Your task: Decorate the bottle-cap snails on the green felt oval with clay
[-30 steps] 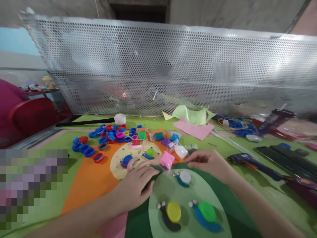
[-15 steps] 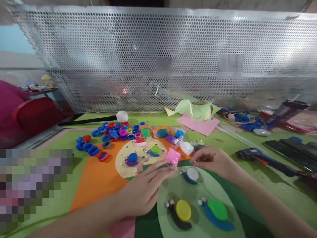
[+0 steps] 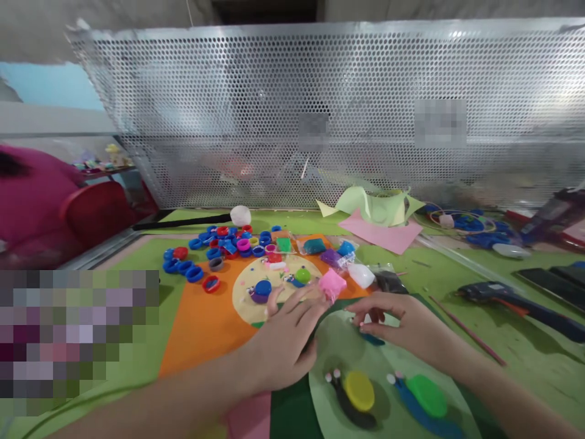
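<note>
Green tabletop (image 3: pixel 543 381); hands (image 3: pixel 287 335) (image 3: pixel 397 314) over card (image 3: pixel 287 408) bearing snails (image 3: pixel 359 390).

Glare whitens the perforated panel (image 3: pixel 365 79) toward the right.

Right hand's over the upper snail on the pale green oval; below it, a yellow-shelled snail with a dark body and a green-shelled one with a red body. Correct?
One slip: the green-shelled snail has a blue body, not red; see the head view. The right hand is over the upper snail, and the yellow-shelled snail is dark-bodied, as you said.
</note>
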Demonstrator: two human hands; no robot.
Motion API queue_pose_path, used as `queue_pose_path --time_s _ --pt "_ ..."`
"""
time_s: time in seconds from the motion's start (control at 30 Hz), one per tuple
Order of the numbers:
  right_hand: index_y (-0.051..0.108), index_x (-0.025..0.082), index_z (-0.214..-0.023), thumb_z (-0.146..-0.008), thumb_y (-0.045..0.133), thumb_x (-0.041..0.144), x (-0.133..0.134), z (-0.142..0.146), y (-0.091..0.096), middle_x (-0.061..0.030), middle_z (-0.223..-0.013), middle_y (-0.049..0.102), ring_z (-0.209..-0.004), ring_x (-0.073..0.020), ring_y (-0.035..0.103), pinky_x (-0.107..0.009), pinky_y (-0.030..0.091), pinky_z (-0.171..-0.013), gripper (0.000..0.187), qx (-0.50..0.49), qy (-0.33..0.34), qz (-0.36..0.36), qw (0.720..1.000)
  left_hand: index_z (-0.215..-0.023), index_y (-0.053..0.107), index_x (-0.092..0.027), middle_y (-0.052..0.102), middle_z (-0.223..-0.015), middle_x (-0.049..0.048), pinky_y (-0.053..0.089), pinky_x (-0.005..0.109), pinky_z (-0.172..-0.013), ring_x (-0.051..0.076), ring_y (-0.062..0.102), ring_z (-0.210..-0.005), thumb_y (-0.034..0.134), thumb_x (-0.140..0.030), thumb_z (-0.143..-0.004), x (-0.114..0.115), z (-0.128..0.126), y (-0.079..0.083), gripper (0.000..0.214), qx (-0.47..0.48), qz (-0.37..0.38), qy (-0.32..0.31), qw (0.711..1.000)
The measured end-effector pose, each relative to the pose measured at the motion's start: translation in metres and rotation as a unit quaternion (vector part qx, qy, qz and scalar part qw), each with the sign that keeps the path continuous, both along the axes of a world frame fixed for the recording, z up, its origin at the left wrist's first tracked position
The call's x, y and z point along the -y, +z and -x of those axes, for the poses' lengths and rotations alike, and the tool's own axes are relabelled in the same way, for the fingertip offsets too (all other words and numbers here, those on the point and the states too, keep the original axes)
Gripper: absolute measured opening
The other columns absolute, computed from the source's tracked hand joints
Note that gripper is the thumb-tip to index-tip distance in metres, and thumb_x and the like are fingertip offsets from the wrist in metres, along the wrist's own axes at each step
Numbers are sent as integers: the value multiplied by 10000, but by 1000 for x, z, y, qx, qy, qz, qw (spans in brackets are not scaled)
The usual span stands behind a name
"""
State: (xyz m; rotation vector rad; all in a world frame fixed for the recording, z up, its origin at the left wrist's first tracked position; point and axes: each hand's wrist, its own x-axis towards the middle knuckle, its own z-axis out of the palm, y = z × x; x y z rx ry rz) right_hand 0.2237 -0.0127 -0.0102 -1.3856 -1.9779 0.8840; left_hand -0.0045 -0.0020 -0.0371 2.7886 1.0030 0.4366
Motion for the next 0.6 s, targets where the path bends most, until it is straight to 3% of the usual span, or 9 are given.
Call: queue_pose_path --time_s 0.17,0.3,0.6 --pt "652 228 -867 -732 561 215 -5 -6 -4 -14 -812 683 -720 -167 585 -293 440 -622 163 22 -24 -26 999 -1254 386 -160 489 -1302 104 304 539 -1009 294 339 -1266 438 -98 -761 -1 -1 -2 500 19 5 -11 1000" --pt "641 208 -816 -710 552 180 -8 -7 -7 -13 -728 657 -665 -165 556 -293 430 -602 142 47 -40 -25 998 -1249 386 -158 504 -1282 109 321 560 -992 306 350 -1252 433 -97 -766 -2 -1 -1 490 29 -2 -13 1000" --pt "656 230 -853 -733 557 179 0 -2 -3 -14 -795 675 -718 -154 606 -266 449 -611 164 46 -12 -2 999 -1240 382 -154 545 -1226 104 462 423 -894 284 353 -1257 430 -79 -761 -2 1 -5 487 31 -1 -48 998"
